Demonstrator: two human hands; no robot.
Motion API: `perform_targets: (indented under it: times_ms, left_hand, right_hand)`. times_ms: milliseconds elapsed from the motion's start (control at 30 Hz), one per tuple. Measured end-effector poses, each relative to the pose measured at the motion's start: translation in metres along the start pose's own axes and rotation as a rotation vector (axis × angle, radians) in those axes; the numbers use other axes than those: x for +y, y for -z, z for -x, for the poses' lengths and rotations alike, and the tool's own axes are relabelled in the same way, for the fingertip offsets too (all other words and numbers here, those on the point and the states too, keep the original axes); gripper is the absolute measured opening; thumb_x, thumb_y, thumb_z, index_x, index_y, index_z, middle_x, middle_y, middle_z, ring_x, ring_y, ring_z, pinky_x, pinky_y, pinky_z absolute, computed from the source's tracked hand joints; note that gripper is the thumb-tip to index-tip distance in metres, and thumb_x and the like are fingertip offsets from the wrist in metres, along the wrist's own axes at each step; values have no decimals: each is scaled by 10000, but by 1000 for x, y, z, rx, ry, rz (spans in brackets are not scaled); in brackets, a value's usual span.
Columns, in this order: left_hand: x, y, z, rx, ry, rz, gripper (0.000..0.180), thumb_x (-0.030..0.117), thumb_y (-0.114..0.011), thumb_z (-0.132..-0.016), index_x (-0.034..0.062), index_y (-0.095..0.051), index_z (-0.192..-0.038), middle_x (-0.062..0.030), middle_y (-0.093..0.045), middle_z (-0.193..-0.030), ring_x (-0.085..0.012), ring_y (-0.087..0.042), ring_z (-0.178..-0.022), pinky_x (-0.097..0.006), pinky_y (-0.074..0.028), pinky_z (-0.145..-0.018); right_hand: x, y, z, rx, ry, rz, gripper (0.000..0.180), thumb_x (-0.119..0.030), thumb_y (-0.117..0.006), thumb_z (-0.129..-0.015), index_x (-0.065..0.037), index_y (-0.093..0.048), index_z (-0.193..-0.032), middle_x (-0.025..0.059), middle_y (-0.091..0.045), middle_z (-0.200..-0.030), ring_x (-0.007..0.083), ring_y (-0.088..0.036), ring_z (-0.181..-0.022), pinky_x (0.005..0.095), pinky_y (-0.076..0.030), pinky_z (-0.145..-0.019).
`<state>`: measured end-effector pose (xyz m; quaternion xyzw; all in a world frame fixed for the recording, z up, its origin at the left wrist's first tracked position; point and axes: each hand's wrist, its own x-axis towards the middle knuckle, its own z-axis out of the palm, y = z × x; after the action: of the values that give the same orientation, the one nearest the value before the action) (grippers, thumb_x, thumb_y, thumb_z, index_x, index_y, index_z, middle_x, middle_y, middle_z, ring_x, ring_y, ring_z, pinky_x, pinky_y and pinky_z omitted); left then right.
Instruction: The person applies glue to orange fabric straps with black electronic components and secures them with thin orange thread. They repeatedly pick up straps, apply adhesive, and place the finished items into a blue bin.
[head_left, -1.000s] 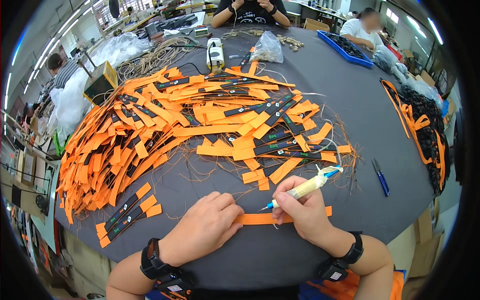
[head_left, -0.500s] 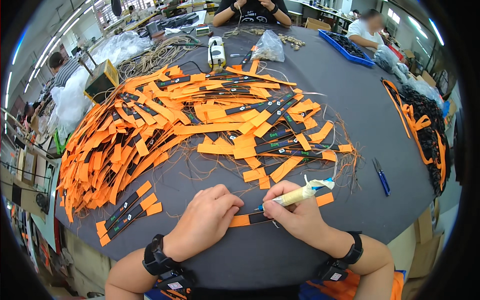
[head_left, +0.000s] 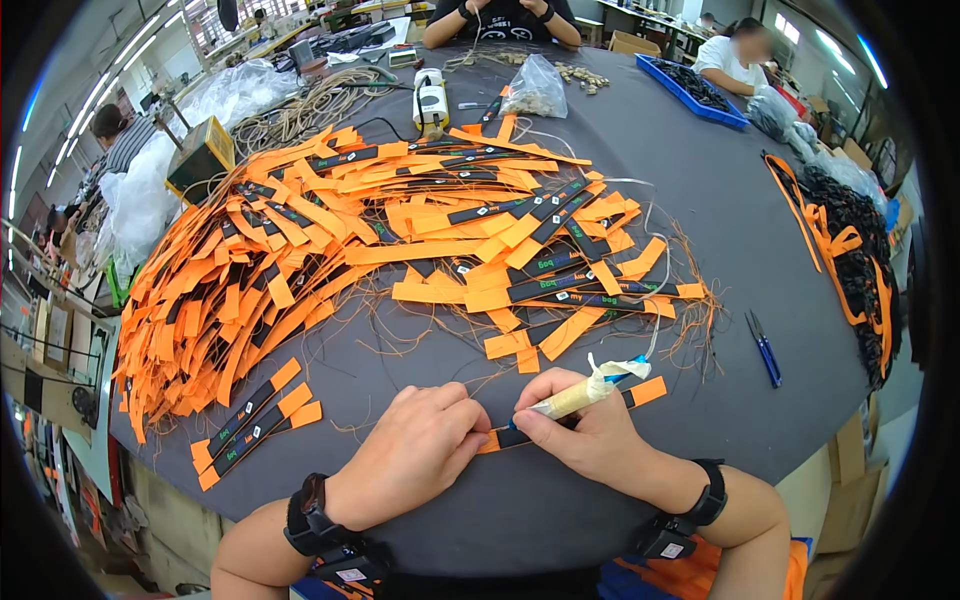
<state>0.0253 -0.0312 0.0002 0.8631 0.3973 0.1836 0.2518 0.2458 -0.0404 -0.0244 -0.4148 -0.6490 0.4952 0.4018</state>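
While the orange-and-black strip [head_left: 640, 393] is pinned flat on the counter [head_left: 800, 260] under the left hand [head_left: 415, 450], a tape-wrapped tool [head_left: 580, 395] is gripped by the right hand [head_left: 590, 440] just above it.

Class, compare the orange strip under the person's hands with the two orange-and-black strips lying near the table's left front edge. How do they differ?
The strip under the hands is pinned by the left hand and worked with a taped tool held in the right hand; the two strips at the left front edge lie untouched. The first runs nearly across the view; the pair slants. The first is partly hidden; the pair shows in full. All are orange with a black middle.
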Motion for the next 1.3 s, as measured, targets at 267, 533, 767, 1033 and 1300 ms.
perform_targets:
  times_ms: [267, 533, 767, 1033, 1300]
  left_hand:
    - [-2, -5, 0, 61, -16, 32, 81, 86, -709, -844, 71, -631, -863, -55, -608, -825, -257, -598, -762, -363, -414, -695]
    - [-2, -4, -1, 52, 19, 92, 87, 82, -700, -849, 66, -620, -880, -57, -608, -824, -256, -601, -760, -365, -406, -694]
    - [-4, -6, 0, 67, 10, 105, 79, 75, -691, -850, 68, -617, -878, -58, -604, -820, -253, -596, -764, -360, -398, -698]
    - [-2, -4, 0, 66, 34, 120, 59, 74, -676, -856, 67, -620, -875, -55, -588, -800, -254, -582, -749, -354, -397, -707]
    - [-3, 7, 1, 115, 42, -94, 109, 129, -735, -833, 87, -668, -909, -53, -567, -899, -255, -554, -913, -372, -391, -797]
  right_hand:
    - [-1, -1, 0, -2, 17, 54, 132, -150, -693, -935, -34, -633, -922, -43, -548, -645, 23, -452, -569, 220, -338, -495]
    - [-1, 0, 0, 1, 18, 87, 134, -157, -692, -936, -35, -639, -926, -43, -545, -637, 23, -456, -560, 225, -341, -488]
    - [0, -1, 1, 4, 2, 102, 138, -172, -693, -939, -43, -644, -932, -45, -542, -636, 22, -454, -556, 223, -342, -488]
    - [2, -2, 1, 10, 1, 88, 131, -171, -693, -938, -47, -651, -941, -47, -551, -656, 19, -459, -569, 217, -344, -496]
    - [3, -1, 3, 109, -119, -199, 97, -117, -685, -925, -43, -639, -883, -54, -566, -681, 9, -468, -584, 201, -346, -505]
